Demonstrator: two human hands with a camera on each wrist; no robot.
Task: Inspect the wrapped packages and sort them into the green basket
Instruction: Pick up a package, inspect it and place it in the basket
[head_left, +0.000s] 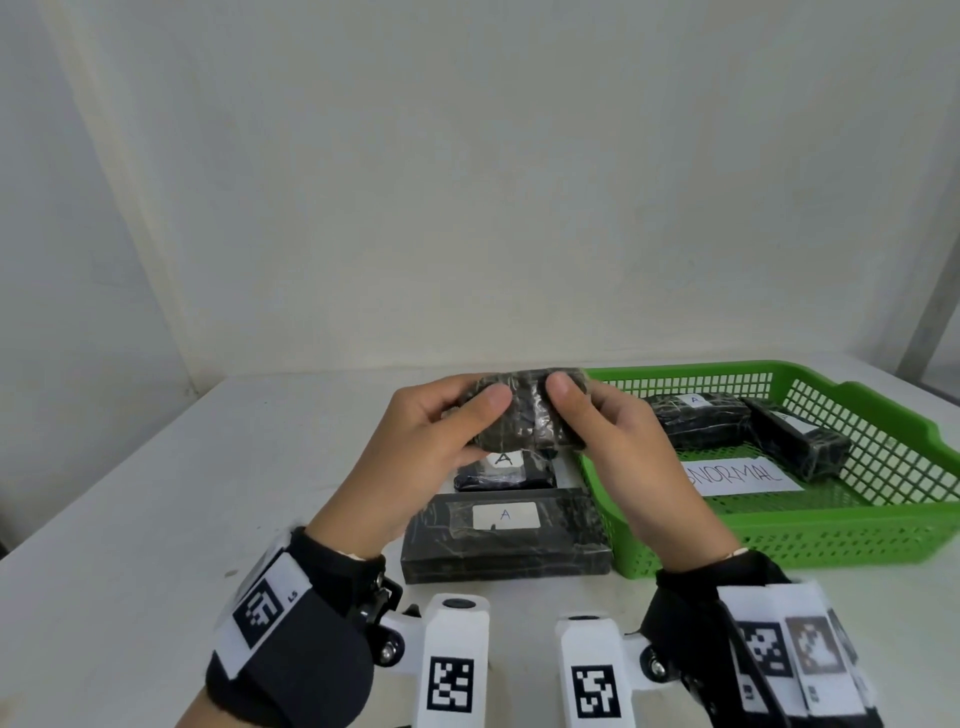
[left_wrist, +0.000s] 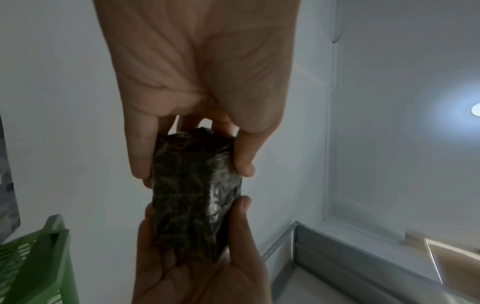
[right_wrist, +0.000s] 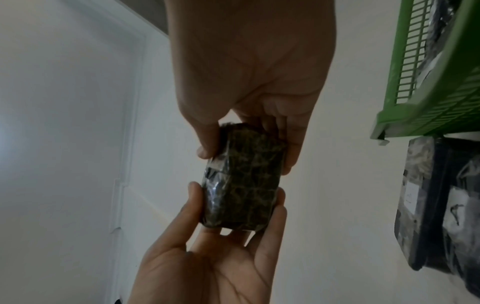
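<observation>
Both hands up off the tabletop (head_left: 130, 493), holding one dark wrapped package (head_left: 524, 410) between them: left hand (head_left: 415, 447) pinches its left end, right hand (head_left: 628, 447) its right end, thumbs on the near face. Green basket (head_left: 779, 545) at the right edge holds two packages (head_left: 698, 423) and a paper sign (head_left: 737, 475). Two more labelled packages (head_left: 506, 540) lie just beside the basket's left wall.

Both wrists got black fabric wrist straps (head_left: 311, 644) with white tag bands, plus white plastic camera mounts (head_left: 457, 660) carrying square black-and-white markers.
</observation>
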